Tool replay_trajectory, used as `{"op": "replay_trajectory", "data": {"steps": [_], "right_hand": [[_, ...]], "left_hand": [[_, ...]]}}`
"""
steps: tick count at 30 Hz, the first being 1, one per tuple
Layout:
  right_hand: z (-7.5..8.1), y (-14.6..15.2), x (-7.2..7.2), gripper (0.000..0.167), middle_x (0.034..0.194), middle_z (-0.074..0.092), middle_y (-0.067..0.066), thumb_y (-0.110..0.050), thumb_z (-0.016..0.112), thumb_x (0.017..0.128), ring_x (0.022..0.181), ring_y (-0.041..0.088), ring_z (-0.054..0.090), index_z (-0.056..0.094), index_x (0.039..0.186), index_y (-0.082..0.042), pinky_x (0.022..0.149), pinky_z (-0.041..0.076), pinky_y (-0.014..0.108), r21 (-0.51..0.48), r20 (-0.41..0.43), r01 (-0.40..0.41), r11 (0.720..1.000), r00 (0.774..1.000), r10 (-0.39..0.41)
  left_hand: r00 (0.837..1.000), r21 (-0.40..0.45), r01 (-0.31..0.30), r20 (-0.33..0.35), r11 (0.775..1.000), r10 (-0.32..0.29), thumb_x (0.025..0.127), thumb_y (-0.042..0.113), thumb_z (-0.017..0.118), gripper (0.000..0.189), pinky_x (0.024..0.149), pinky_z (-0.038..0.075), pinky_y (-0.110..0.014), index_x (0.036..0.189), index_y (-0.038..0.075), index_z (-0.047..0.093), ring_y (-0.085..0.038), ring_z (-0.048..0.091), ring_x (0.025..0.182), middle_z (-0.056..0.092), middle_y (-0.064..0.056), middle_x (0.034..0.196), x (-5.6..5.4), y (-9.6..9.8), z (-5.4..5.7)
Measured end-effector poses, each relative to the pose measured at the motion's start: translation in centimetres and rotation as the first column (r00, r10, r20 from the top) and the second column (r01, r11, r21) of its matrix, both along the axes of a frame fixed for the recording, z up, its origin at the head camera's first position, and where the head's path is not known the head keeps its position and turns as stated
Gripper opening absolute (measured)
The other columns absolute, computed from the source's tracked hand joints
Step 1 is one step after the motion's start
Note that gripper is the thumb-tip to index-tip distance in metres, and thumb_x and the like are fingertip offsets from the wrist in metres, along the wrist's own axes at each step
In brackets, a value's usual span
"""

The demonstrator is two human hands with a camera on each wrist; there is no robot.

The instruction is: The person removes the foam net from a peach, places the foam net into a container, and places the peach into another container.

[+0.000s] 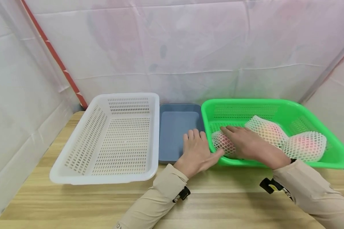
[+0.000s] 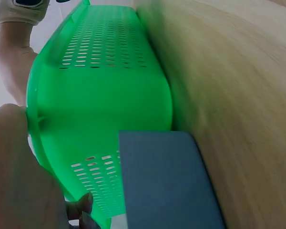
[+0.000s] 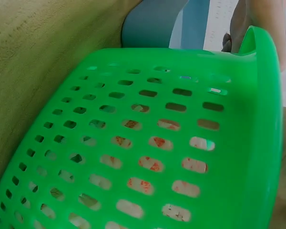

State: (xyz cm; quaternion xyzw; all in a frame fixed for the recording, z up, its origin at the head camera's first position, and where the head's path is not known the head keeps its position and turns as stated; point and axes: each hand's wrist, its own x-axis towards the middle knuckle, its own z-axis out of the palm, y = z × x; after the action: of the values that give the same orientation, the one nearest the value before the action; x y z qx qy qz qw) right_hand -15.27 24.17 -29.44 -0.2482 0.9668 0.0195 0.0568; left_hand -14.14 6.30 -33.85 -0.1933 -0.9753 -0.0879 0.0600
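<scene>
Foam-netted fruit [image 1: 222, 142] in green basket [image 1: 246, 101]: right hand [image 1: 246, 141] over it, pinch hidden, can't tell; left hand [image 1: 197, 153] spread beside basket. Cup, don't squeeze.

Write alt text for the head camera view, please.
A person's right hand lies over the leftmost of three reddish items in white netting inside a green basket, while the left hand is at the basket's near left corner. A gray tray and white basket stand to the left.

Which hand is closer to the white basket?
Left. The left hand is right of the white basket; the right hand is farther right, inside the green basket.
</scene>
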Motion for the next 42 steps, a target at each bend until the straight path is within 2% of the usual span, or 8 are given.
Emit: {"op": "replay_trajectory", "data": {"steps": [5, 13, 21, 25, 30, 33, 36, 42], "right_hand": [[0.0, 0.0, 0.1, 0.086, 0.139, 0.041, 0.034, -0.017, 0.081, 0.076, 0.122, 0.053, 0.043, 0.034, 0.144, 0.007, 0.097, 0.037, 0.062, -0.018, 0.037, 0.023, 1.0, 0.999, -0.022], [-0.1, 0.2, 0.0, 0.086, 0.143, 0.034, 0.034, -0.006, 0.077, 0.078, 0.122, 0.053, 0.042, 0.028, 0.148, 0.002, 0.091, 0.044, 0.06, -0.076, 0.144, 0.068, 0.995, 0.988, -0.057], [-0.4, 0.6, -0.4, 0.085, 0.141, 0.035, 0.033, -0.014, 0.078, 0.081, 0.12, 0.05, 0.046, 0.028, 0.148, 0.0, 0.088, 0.047, 0.058, -0.122, 0.185, 0.08, 0.989, 0.981, -0.056], [-0.5, 0.8, -0.5, 0.085, 0.138, 0.04, 0.033, -0.017, 0.08, 0.078, 0.117, 0.049, 0.049, 0.032, 0.146, 0.0, 0.088, 0.046, 0.059, -0.136, 0.155, 0.082, 0.987, 0.986, -0.061], [-1.1, 1.0, -0.7, 0.085, 0.125, 0.053, 0.032, -0.018, 0.087, 0.066, 0.103, 0.046, 0.058, 0.045, 0.138, 0.0, 0.08, 0.051, 0.057, -0.173, 0.028, 0.036, 0.984, 0.999, -0.031], [-1.5, 1.1, -0.8, 0.083, 0.118, 0.058, 0.03, -0.018, 0.087, 0.061, 0.093, 0.04, 0.062, 0.05, 0.133, 0.0, 0.075, 0.053, 0.053, -0.198, -0.032, 0.01, 0.98, 0.999, -0.016], [-1.7, 1.3, -0.9, 0.082, 0.115, 0.06, 0.029, -0.018, 0.086, 0.06, 0.086, 0.035, 0.063, 0.051, 0.131, 0.001, 0.071, 0.054, 0.05, -0.22, -0.059, 0.0, 0.975, 0.998, -0.013], [-1.9, 1.4, -1.1, 0.082, 0.112, 0.061, 0.028, -0.018, 0.085, 0.059, 0.083, 0.031, 0.063, 0.051, 0.131, 0.0, 0.065, 0.053, 0.043, -0.267, -0.069, 0.008, 0.964, 0.997, -0.027]], "left_hand": [[0.999, 0.012, 0.039, -0.02, 0.999, -0.038, 0.09, 0.067, 0.034, 0.059, 0.079, 0.033, -0.031, 0.096, 0.011, 0.05, -0.02, 0.038, 0.089, 0.046, -0.005, 0.095, -0.2, -0.1, -0.2], [0.999, 0.026, 0.049, -0.012, 0.998, -0.049, 0.09, 0.067, 0.034, 0.056, 0.076, 0.031, -0.03, 0.091, 0.012, 0.049, -0.018, 0.036, 0.085, 0.045, -0.003, 0.09, -0.2, -0.3, -0.2], [0.998, 0.037, 0.051, 0.029, 0.998, -0.052, 0.091, 0.067, 0.033, 0.056, 0.075, 0.03, -0.03, 0.089, 0.013, 0.047, -0.018, 0.034, 0.084, 0.043, -0.002, 0.088, -0.2, -0.4, 0.0], [0.998, 0.047, 0.044, 0.046, 0.998, -0.046, 0.09, 0.067, 0.033, 0.056, 0.075, 0.03, -0.031, 0.091, 0.012, 0.047, -0.018, 0.034, 0.085, 0.042, -0.002, 0.089, -0.2, -0.3, 0.0], [0.997, 0.053, 0.027, 0.066, 0.998, -0.03, 0.089, 0.07, 0.032, 0.061, 0.076, 0.032, -0.031, 0.095, 0.012, 0.048, -0.018, 0.035, 0.087, 0.042, -0.003, 0.092, -0.2, -0.1, -0.2], [0.998, 0.053, 0.021, 0.065, 0.998, -0.024, 0.089, 0.07, 0.032, 0.062, 0.077, 0.033, -0.031, 0.098, 0.011, 0.048, -0.019, 0.036, 0.089, 0.043, -0.004, 0.094, -0.2, 0.0, -0.3], [0.998, 0.048, 0.016, 0.064, 0.999, -0.019, 0.089, 0.07, 0.03, 0.064, 0.077, 0.033, -0.031, 0.099, 0.01, 0.049, -0.019, 0.036, 0.09, 0.044, -0.004, 0.096, -0.2, 0.0, -0.3], [0.998, 0.048, 0.007, 0.066, 0.999, -0.011, 0.089, 0.071, 0.03, 0.063, 0.075, 0.032, -0.031, 0.097, 0.011, 0.048, -0.018, 0.035, 0.089, 0.043, -0.004, 0.094, -0.2, 0.0, -0.3]]}}
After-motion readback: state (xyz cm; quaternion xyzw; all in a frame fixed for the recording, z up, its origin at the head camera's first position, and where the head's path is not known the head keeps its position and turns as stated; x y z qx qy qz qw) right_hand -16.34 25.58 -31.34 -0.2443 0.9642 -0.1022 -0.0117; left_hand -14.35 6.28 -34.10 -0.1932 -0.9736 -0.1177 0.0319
